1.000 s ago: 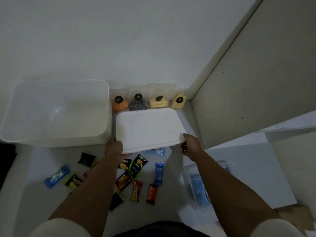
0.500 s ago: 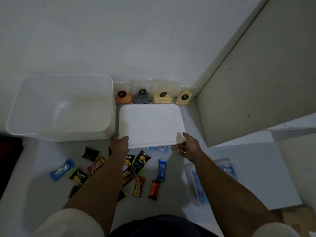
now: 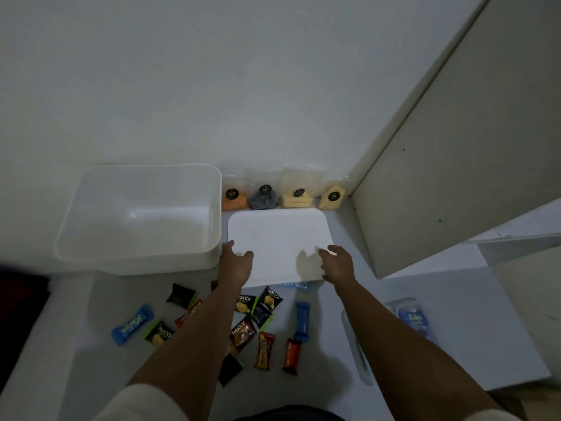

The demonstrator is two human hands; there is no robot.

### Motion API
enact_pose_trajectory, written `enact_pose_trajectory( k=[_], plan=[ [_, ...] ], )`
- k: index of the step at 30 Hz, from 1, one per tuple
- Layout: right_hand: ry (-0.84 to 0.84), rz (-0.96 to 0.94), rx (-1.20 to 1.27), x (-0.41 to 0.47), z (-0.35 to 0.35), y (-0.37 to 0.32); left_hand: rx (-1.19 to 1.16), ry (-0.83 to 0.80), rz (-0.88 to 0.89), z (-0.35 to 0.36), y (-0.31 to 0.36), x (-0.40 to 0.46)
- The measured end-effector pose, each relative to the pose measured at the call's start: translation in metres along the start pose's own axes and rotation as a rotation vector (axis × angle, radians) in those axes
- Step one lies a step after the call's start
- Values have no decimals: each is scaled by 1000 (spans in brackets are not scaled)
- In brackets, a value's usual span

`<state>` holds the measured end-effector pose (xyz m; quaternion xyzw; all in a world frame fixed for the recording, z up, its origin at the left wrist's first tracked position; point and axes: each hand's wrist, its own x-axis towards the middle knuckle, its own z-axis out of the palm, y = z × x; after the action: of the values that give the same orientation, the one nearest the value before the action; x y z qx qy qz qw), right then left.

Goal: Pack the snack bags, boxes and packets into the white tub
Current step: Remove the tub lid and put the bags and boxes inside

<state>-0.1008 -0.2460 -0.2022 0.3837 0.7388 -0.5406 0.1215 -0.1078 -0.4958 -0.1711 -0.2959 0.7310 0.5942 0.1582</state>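
Observation:
The white tub (image 3: 91, 214) stands open and empty at the left against the wall. Its flat white lid (image 3: 279, 235) lies on the surface just right of it. My left hand (image 3: 235, 262) hovers at the lid's near left corner with loose fingers, holding nothing. My right hand (image 3: 337, 262) sits at the lid's near right edge, fingers relaxed and spread. Several small snack packets (image 3: 255, 311) lie scattered near me, partly under my forearms. Clear snack bags (image 3: 297, 196) with black labels lean against the wall behind the lid.
A blue Kelpo packet (image 3: 132, 325) lies at the near left. A clear box with blue packets (image 3: 414, 320) sits at the right. A beige panel (image 3: 449, 165) rises at the right, close to the lid.
The lid has gone down flat onto the surface beside the tub. Both hands have let go of it and now rest open at its near edge.

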Motion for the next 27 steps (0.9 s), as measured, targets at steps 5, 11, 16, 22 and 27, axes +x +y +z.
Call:
enact_pose_trajectory(
  k=[5,11,16,22,27],
  plan=[
    [-69,-135,-96,-19,30,-67,74,-15,51,4,26,18],
    [-166,-189,-156,6,76,-113,120,35,-68,24,47,69],
    [-292,-165,-153,41,114,-132,83,104,-224,42,53,121],
    [-161,-226,-273,81,148,-130,32,258,-245,61,63,152],
    [5,-234,-214,93,165,-131,39,381,-83,60,70,166]
  ],
)
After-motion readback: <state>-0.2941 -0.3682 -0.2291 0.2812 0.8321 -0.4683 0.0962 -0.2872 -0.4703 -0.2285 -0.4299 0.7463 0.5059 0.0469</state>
